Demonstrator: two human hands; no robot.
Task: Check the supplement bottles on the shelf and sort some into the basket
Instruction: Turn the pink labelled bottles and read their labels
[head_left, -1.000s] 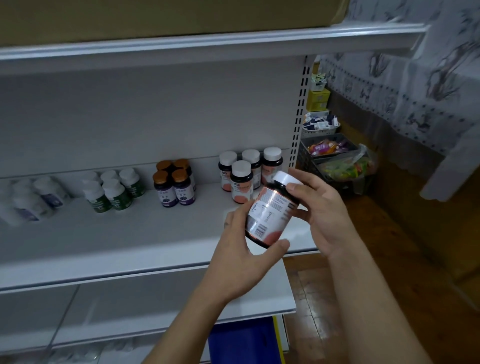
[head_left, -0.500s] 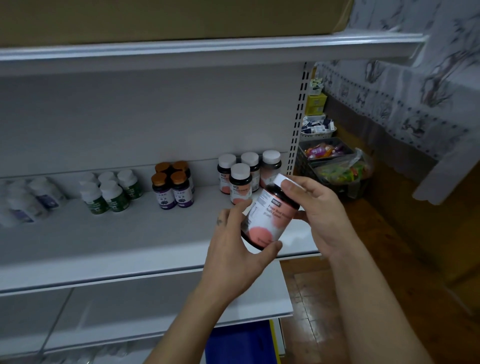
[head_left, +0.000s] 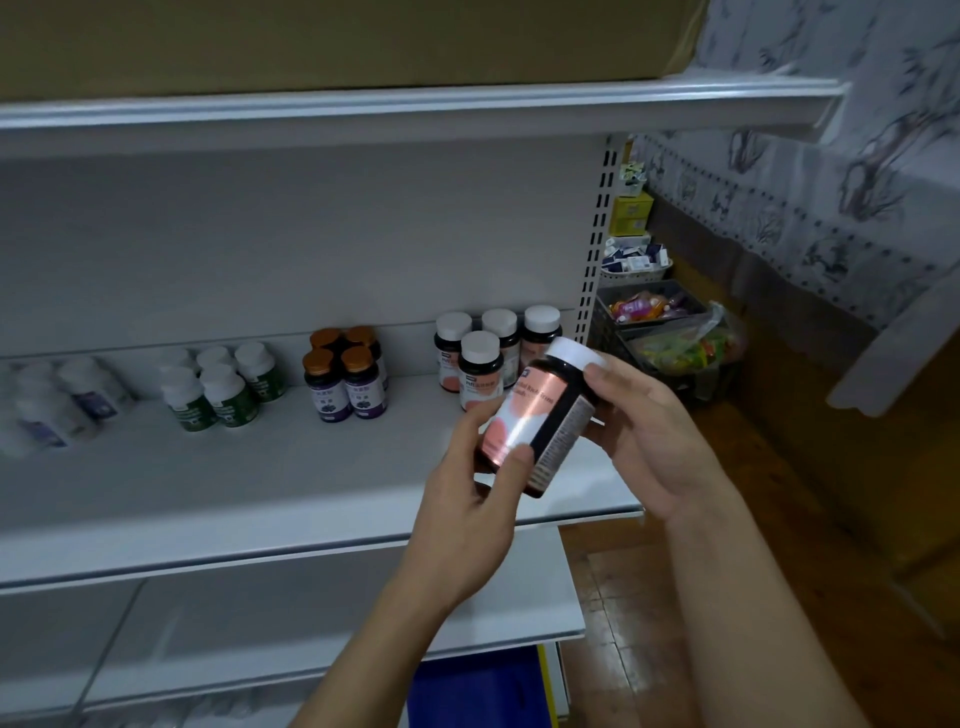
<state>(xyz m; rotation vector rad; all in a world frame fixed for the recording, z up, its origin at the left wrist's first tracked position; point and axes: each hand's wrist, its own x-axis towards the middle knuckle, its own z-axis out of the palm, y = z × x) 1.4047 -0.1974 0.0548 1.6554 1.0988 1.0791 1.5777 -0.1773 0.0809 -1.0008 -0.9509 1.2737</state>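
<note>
While five dark bottles with white caps and pink labels are in view, four of these pink-label bottles (head_left: 480, 364) stand near the right end of the shelf (head_left: 260, 478), three in a row at the back and one in front. The fifth, the held bottle (head_left: 540, 421), is in the air just before them, above the shelf's front part, tilted with its cap up and to the right. Further left stand four orange-capped bottles (head_left: 343, 374) in a two-by-two block, then five white bottles with green labels (head_left: 218, 387). At the far left are purple-label bottles (head_left: 67, 405), too blurred to count. The left hand (head_left: 467, 499) reaches up from below and grips the held bottle's lower end, thumb pressed across the label, fingers curled behind it. The right hand (head_left: 644, 441) comes from the right and grips the cap end, forefinger laid over the cap's rim.
</note>
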